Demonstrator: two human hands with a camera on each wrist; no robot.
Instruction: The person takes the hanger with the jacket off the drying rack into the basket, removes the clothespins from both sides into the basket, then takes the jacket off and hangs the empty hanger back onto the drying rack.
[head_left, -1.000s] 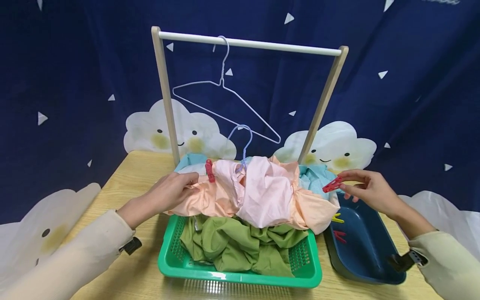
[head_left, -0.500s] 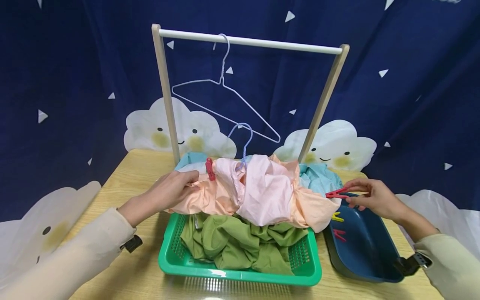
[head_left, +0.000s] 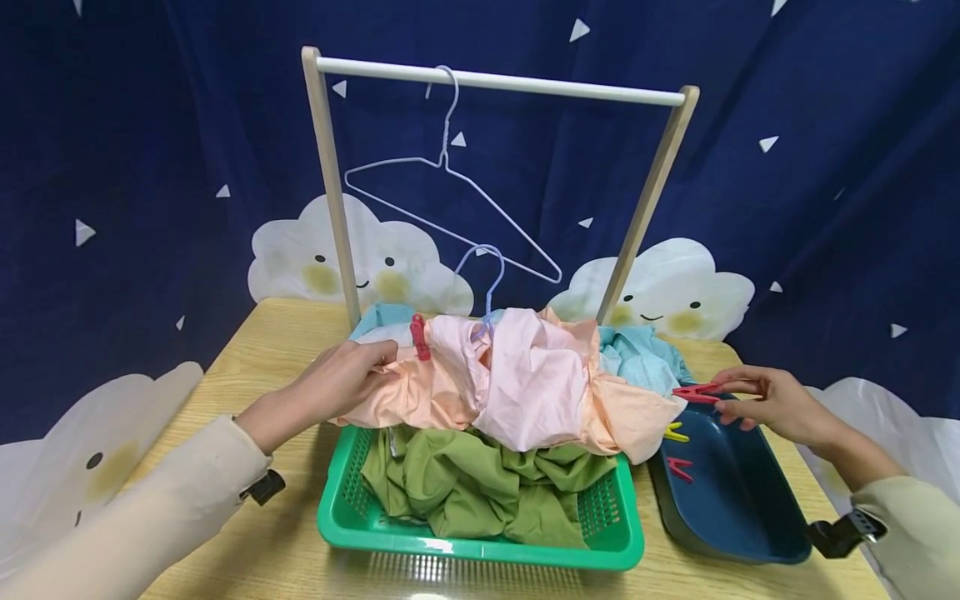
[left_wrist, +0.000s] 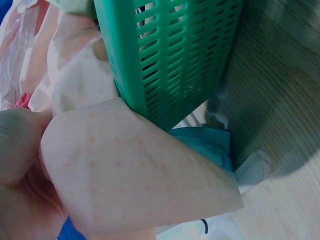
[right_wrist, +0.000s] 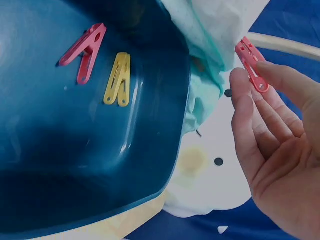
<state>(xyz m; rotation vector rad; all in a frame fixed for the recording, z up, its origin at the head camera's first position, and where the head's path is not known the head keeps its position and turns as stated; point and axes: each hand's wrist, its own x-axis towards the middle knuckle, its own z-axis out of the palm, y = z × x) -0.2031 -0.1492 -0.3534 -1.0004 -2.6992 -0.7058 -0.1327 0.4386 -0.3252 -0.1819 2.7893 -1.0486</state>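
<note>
My left hand (head_left: 341, 383) grips the left end of a peach and pale pink garment (head_left: 536, 383), whose spotted cloth (left_wrist: 145, 170) fills much of the left wrist view. A lilac hanger (head_left: 491, 283) pokes up from the garment's middle. One red clothespin (head_left: 420, 337) sits on the cloth near that hand. At the garment's right end, my right hand (head_left: 780, 404) pinches another red clothespin (right_wrist: 252, 65) between thumb and fingers. Its tip lies at the cloth's edge; whether it bites the cloth I cannot tell.
A green basket (head_left: 480, 554) holding a green garment (head_left: 480, 492) stands in front. To its right, a dark blue tub (head_left: 738, 492) contains a red clothespin (right_wrist: 85, 52) and a yellow clothespin (right_wrist: 118, 80). Behind are light blue cloth (head_left: 641, 358) and a rack (head_left: 502, 81) with a white hanger (head_left: 450, 208).
My right hand has moved right and a little down with the red clothespin, and the garment's right corner has shifted slightly right. The left hand has stayed in place.
</note>
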